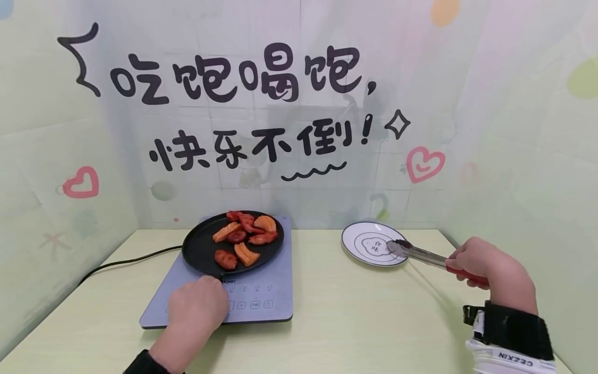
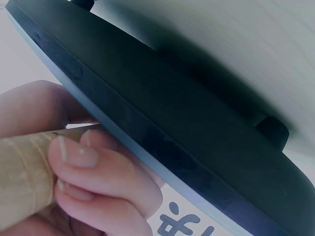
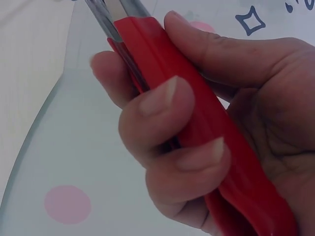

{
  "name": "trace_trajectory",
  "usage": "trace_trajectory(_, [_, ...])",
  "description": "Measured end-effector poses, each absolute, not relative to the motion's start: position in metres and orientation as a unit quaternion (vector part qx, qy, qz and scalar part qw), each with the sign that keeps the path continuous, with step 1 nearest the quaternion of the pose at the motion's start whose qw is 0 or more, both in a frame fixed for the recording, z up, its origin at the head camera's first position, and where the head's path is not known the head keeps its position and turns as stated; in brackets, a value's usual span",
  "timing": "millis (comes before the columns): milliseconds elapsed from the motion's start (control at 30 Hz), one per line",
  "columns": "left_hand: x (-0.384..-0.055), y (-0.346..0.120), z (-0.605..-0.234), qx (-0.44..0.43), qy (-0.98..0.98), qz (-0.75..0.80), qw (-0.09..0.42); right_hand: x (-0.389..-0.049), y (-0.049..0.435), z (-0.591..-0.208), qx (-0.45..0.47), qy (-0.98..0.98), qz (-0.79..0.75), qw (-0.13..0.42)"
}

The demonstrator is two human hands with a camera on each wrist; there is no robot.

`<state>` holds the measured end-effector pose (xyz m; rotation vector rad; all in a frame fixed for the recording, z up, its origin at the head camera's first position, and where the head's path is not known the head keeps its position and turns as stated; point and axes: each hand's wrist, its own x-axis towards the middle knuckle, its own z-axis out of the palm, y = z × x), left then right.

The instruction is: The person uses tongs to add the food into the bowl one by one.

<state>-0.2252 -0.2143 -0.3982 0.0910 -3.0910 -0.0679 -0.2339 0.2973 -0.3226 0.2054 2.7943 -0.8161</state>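
Note:
My left hand (image 1: pixel 198 306) grips the handle of a black frying pan (image 1: pixel 200 249). In the left wrist view its fingers curl round the light wood-coloured handle (image 2: pixel 22 172). Several reddish and orange food pieces (image 1: pixel 246 254) lie in the pan, including slices and wing-like pieces. On the right, my right hand (image 1: pixel 476 262) holds metal tongs (image 1: pixel 427 256), fingers wrapped round their red handles (image 3: pixel 182 93). The tong tips overlap the right part of a white plate (image 1: pixel 357 243) with dark rim lines and printed characters. No food shows between the tips.
Beneath the pan is a flat grey induction cooktop (image 1: pixel 275 311) with touch controls; its dark underside (image 2: pixel 162 108) fills the left wrist view. A black cord (image 1: pixel 131 259) runs left across the pale table (image 1: pixel 327 311). A printed curtain (image 1: pixel 317 202) encloses the back and sides.

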Motion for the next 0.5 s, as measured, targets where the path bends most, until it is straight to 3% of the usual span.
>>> trace_trajectory(500, [-0.225, -0.214, -0.396, 0.034, -0.999, -0.024, 0.02, -0.239, 0.286, -0.322, 0.074, 0.953, -0.277, 0.096])
